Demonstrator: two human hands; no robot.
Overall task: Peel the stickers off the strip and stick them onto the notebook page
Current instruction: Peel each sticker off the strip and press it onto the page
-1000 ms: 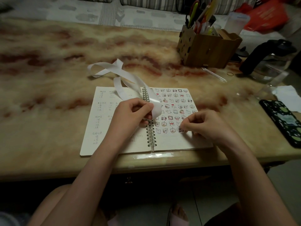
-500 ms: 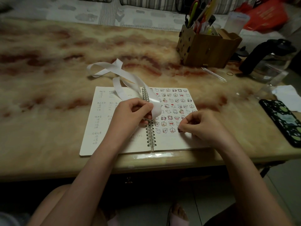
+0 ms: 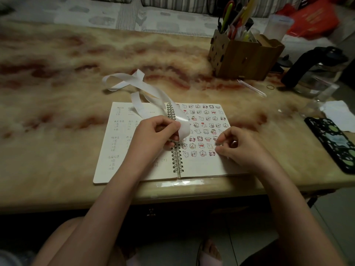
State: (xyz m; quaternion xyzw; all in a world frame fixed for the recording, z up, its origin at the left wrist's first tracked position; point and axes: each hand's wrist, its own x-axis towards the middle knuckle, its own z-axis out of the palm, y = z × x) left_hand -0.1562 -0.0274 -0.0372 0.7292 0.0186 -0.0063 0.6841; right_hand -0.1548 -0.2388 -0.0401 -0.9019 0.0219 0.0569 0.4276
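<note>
Indoors, marbled table [image 3: 67, 77], open notebook [image 3: 203, 167], striped sofa [image 3: 172, 4] behind.

Both forearms [image 3: 107, 198] are bare, without sleeves, rings or watch.

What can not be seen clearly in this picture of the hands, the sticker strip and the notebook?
- Head view: whether the right hand pinches a sticker; its fingers are blurred.
- Where the left hand grips the long white sticker strip: hidden by its own curled fingers.
- Handwriting on the left page of the open spiral-bound notebook: too small.
- Black patterned phone: cut off by the right edge.
</note>
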